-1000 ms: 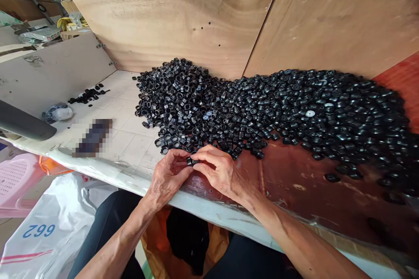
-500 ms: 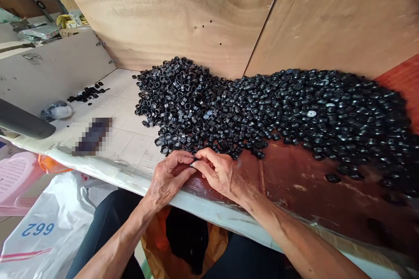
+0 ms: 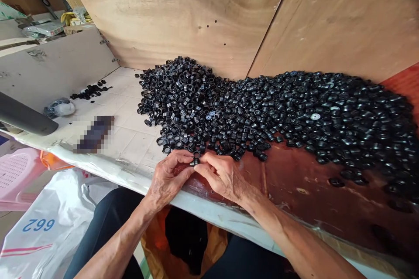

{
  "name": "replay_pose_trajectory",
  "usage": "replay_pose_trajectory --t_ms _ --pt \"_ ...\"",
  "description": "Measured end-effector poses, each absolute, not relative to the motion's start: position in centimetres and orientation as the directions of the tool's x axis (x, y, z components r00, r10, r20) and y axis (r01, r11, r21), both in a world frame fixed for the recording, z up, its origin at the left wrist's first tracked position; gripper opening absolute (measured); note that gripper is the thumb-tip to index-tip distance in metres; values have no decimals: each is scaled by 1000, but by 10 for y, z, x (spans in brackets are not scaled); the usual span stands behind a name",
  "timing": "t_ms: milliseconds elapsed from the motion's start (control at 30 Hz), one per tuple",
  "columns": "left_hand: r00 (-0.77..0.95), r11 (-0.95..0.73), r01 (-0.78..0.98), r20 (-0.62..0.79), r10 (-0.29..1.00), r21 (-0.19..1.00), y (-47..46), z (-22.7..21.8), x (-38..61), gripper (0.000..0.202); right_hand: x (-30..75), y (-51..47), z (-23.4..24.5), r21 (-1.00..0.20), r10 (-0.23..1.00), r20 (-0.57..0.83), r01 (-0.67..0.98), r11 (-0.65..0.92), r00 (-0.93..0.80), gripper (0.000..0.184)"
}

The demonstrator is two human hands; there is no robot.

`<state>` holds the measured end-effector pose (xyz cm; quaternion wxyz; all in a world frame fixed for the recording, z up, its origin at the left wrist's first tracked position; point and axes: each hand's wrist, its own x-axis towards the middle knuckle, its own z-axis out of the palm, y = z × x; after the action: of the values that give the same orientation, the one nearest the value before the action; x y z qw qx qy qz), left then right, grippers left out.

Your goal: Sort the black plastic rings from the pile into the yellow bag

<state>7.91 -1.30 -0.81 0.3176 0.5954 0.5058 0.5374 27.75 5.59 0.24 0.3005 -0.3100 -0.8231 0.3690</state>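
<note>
Between the fingertips of both hands, just above the table's front edge, is a small black plastic cap. My left hand pinches it from the left with thumb and fingers. From the other side my right hand closes on it, fingers bent and thumb tip against it. A black ring shows right behind the cap; whether the two are joined I cannot tell. Beyond my fingers lies a heap of black rings, which runs into a wide heap of rounded black caps on the right.
Wooden boards close off the back. On the left are a dark cylinder, a blurred flat object, a plastic-wrapped bundle and scattered black pieces. A brown bag with black contents hangs below the edge, by a white sack.
The black cap and ring now show between my fingertips, where little was visible before. My right fingers have shifted slightly right and down. The view has moved a little.
</note>
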Motion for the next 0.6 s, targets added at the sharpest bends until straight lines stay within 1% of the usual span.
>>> replay_pose_trajectory --t_ms 33,67,167,233,300,333,400,467,533,600 --pt "-93 -283 257 315 945 924 -13 -8 79 10 278 56 3 -783 735 261 309 540 -626 35" --pt "-99 -280 257 313 944 925 -13 -8 79 10 278 55 4 -783 748 254 324 532 -613 38" --pt "-120 -272 255 309 943 928 -13 -9 78 10 278 55 6 -829 775 245 289 479 -582 25" --pt "-119 -267 245 302 946 932 -13 -10 78 11 278 54 8 -833 757 250 264 486 -603 22" --pt "-113 -267 252 302 947 930 -13 -10 78 12 277 54 9 -816 745 285 255 518 -602 26" --pt "-111 -268 266 305 946 926 -14 -10 77 13 277 55 9 -812 745 311 242 531 -591 24" --pt "-105 -275 300 318 942 914 -14 -10 77 13 275 55 8 -814 743 363 197 546 -562 10" --pt "-84 -287 327 331 940 900 -15 -10 77 12 274 54 8 -823 745 370 177 540 -555 8" --pt "-49 -313 381 358 933 870 -15 -9 77 10 272 53 10 -853 773 309 198 482 -554 9" --pt "5 -380 474 430 903 794 -15 -8 79 12 271 51 13 -904 814 174 239 355 -554 10"
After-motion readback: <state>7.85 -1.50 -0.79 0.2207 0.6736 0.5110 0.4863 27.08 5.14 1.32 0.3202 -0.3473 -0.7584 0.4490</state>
